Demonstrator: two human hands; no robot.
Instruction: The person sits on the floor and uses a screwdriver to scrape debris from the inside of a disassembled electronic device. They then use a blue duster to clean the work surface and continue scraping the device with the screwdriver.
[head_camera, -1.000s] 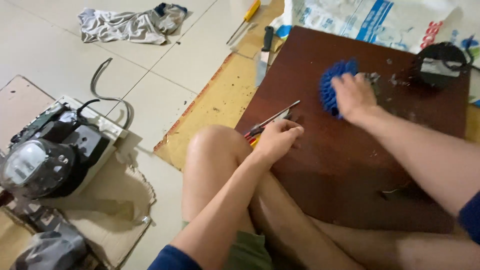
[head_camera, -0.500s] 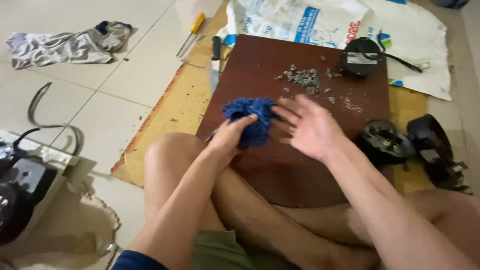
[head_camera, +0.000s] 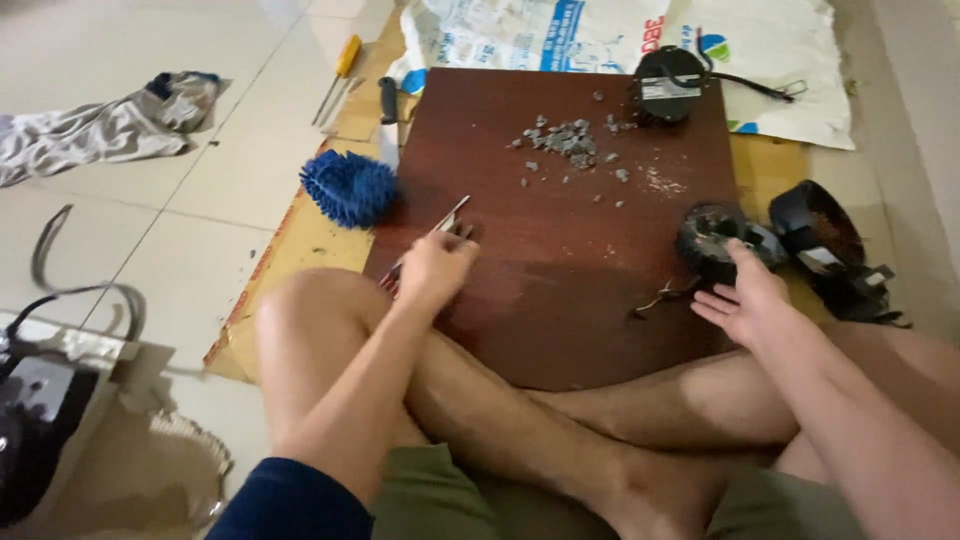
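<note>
L hand (head_camera: 435, 268) grip closed round pliers (head_camera: 432, 232), metal jaws poking up and away from the knuckles, handles hidden under the palm; hand rests on the near-left part of the dark red-brown board (head_camera: 560, 230), the work surface, just above the L knee. R hand (head_camera: 745, 298) grip loose: fingers half spread, thumb and fingertips touching the near rim of a round black motor part (head_camera: 712, 238) at the board's R edge, not clearly wrapped round it; can't tell if it actually has hold. Small bent wire piece (head_camera: 660, 296) lies on the board just L of the R hand.

Further out: second black round housing (head_camera: 815, 228) w/ bracket sits off the board to the R, near the first, on yellow cardboard (head_camera: 300, 240). Blue fluffy duster head (head_camera: 348, 186) lies at the board's L edge, half on the cardboard, apart from the L hand. Pile of grey crumbs/debris (head_camera: 565, 140) in the board's far middle, scattered bits round it. Black round unit w/ cable (head_camera: 668, 84) at the far R corner of the board, partly over a white printed sack (head_camera: 560, 30). Black-handled knife (head_camera: 388, 115) along the far L edge; yellow-handled screwdriver (head_camera: 338, 70) beyond it on the tiled floor. Grey rag (head_camera: 100, 125) on the floor far L. Dark machine on cardboard (head_camera: 40, 420), bottom L. Person sits cross-legged, bare shins against the board's near edge.
</note>
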